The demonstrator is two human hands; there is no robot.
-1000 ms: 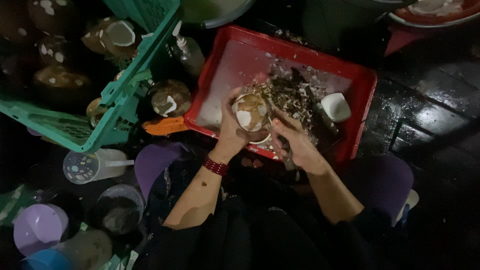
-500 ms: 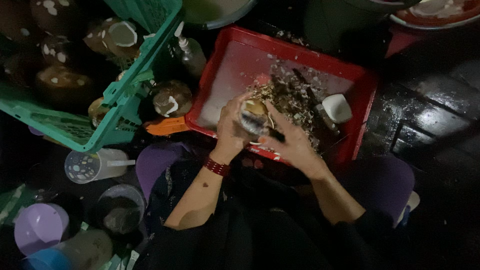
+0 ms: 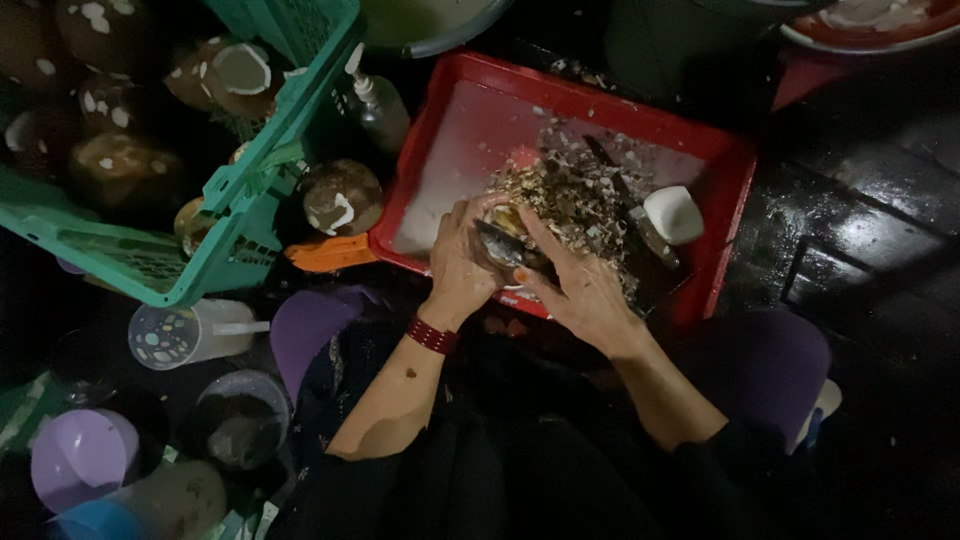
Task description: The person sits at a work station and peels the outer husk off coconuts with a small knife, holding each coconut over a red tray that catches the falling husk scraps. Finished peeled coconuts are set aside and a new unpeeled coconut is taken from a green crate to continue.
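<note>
A green crate (image 3: 215, 215) of dark, white-flecked coconuts filled the far left of the scene, and just right of it lay a red tray (image 3: 440, 150) on the dark wet floor (image 3: 850, 230). The tray held a heap of brown shell chips (image 3: 575, 195), with a white chunk (image 3: 673, 213) near its right side and a dark blade-like tool beside that, too dim to make out. A lone coconut (image 3: 340, 195) sat between crate and tray, a spray bottle (image 3: 378, 105) stood just beyond it, and a clear cup (image 3: 185, 332) lay on its side near the crate's front. Over the tray's near edge the left hand (image 3: 458, 265), a red band (image 3: 432, 335) at its wrist, was cupped closed round the left side of a small peeled coconut (image 3: 503, 215), fingers curled over its top. The right hand (image 3: 580, 285) pressed against the nut's right side with a dark knife (image 3: 510, 250) in its grip, the blade lying across the nut; how tightly those fingers closed was hidden. The nut looked hard, round, fairly heavy for its size and probably wet and slippery, so it seemed best taken in a full cupped palm round its widest part, fingers kept off the blade's line.
</note>
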